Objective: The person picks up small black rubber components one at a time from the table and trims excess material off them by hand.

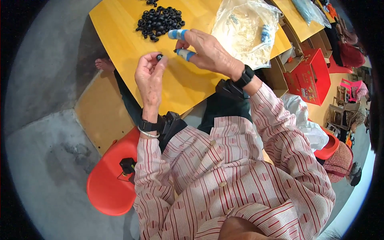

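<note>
Between the thumb and fingertips of my left hand [150, 80] is a small round black part [159, 57] with a pale spot on its face. My right hand [212, 52] hovers just beyond it to the right, its taped thumb and forefinger spread apart. Blue-and-white tape wraps both of those fingers. A tiny dark bit [175, 51] shows at the right thumb's tip; whether it is stuck there or lies behind it, I cannot tell. A pile of small black ring-like parts [160, 22] lies on the yellow table [120, 24], beyond both hands.
A clear plastic bag [240, 44] covers the table's right side. Past it stand cardboard boxes and a red carton [310, 78]. A red stool [116, 176] is at my left. Other people sit at the far right.
</note>
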The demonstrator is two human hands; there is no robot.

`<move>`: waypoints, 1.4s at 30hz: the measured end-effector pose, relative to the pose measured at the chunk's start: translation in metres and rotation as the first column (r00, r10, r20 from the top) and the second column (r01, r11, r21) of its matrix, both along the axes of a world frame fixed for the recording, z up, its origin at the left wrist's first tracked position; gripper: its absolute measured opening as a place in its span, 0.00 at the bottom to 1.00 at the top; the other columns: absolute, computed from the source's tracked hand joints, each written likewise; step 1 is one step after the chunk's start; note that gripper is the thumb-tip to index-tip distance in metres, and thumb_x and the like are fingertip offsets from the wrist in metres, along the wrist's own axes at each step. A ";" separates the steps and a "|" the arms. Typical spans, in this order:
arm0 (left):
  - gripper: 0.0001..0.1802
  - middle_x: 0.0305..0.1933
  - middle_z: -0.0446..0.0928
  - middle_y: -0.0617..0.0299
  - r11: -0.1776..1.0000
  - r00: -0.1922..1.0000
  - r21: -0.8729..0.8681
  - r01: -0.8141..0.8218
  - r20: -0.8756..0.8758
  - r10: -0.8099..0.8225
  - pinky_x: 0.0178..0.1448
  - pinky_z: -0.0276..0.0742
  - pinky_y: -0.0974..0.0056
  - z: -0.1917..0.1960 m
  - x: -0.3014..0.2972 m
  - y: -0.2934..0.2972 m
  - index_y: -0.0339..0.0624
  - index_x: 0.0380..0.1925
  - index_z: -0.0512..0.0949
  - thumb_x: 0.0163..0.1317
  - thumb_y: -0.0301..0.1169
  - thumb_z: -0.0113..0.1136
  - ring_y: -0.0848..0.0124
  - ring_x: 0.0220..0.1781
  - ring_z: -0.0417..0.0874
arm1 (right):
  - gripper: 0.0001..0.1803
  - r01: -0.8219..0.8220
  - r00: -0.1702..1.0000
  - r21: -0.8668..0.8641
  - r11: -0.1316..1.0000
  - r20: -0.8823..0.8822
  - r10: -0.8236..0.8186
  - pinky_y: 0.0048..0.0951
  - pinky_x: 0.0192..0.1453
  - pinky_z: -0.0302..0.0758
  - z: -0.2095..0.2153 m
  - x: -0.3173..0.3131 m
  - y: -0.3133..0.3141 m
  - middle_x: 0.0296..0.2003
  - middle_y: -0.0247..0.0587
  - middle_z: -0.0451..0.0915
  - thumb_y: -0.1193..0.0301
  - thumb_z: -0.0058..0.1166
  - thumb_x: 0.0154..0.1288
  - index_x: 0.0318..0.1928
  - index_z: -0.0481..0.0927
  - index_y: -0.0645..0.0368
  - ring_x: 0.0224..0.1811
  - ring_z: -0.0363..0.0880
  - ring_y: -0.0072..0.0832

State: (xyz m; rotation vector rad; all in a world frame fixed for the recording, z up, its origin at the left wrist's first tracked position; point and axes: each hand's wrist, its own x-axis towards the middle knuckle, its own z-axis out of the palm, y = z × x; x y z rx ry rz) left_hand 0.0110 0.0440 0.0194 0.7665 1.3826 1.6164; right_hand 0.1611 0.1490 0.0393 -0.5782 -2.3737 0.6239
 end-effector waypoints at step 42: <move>0.11 0.37 0.76 0.61 0.977 0.975 0.012 0.212 0.071 -0.212 0.46 0.72 0.76 0.038 0.031 -0.011 0.31 0.41 0.72 0.58 0.20 0.58 0.79 0.39 0.76 | 0.20 -0.025 0.960 -0.268 0.963 -0.276 -0.051 0.27 0.39 0.76 0.031 0.026 -0.027 0.33 0.37 0.78 0.74 0.59 0.56 0.51 0.74 0.57 0.35 0.78 0.29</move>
